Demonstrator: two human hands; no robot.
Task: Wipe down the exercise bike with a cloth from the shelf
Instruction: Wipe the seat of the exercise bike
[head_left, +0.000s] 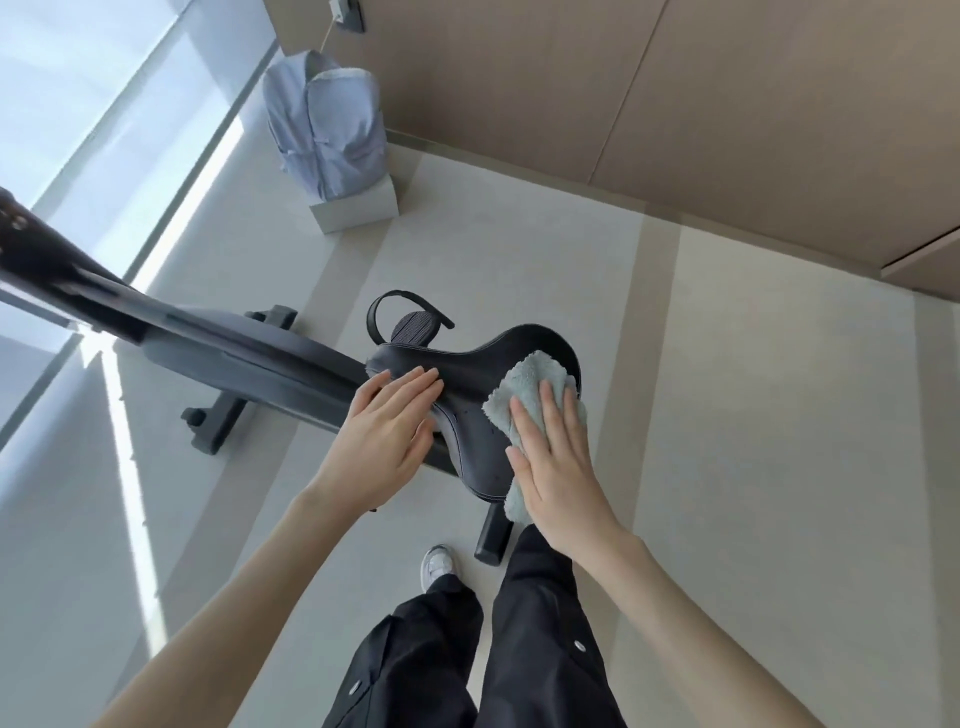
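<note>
The dark grey exercise bike (244, 353) stands in front of me, its frame running from upper left down to the black saddle (483, 364) at centre. My right hand (556, 467) lies flat on a pale blue-green fluffy cloth (530, 389), pressing it onto the wide rear part of the saddle. My left hand (387, 441) rests flat on the narrow nose of the saddle, fingers together and extended. A strapped pedal (410, 325) shows just beyond the saddle.
A light blue backpack (327, 135) sits on a small white box (358, 208) near the beige wall panels (675, 93). A large window (78, 130) runs along the left. My legs in black trousers and a white shoe (440, 564) stand beside the bike's rear foot (493, 540).
</note>
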